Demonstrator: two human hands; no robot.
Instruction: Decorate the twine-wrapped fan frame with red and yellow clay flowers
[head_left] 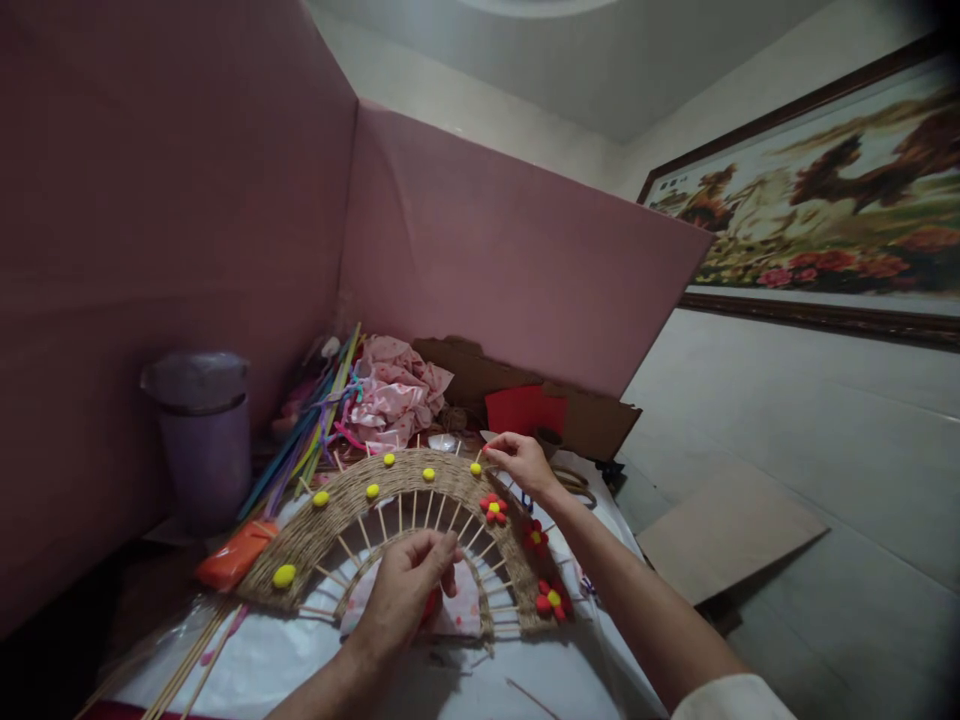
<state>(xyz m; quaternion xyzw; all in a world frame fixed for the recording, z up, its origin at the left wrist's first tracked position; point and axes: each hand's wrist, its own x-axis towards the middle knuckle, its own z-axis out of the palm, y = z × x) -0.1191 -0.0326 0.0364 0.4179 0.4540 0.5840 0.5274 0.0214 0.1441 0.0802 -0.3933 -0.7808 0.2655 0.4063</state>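
Observation:
A fan-shaped piece of woven twine on thin sticks (341,512) lies on the white surface. Yellow dots (428,474) are spread over its band, and red flowers with yellow centres (493,508) sit on its right side. My right hand (523,464) pinches a small red piece at the band's upper edge, beside a yellow dot. My left hand (411,585) is closed over the fan's lower middle, with red material partly hidden beneath its fingers. Behind it shows pink patterned material (466,608).
An orange packet (235,556) touches the fan's left end. A purple bin (205,450) stands at the left. Coloured strips (301,440), crumpled pink paper (397,385) and cardboard (600,425) lie behind; loose sticks (184,660) are at the front left.

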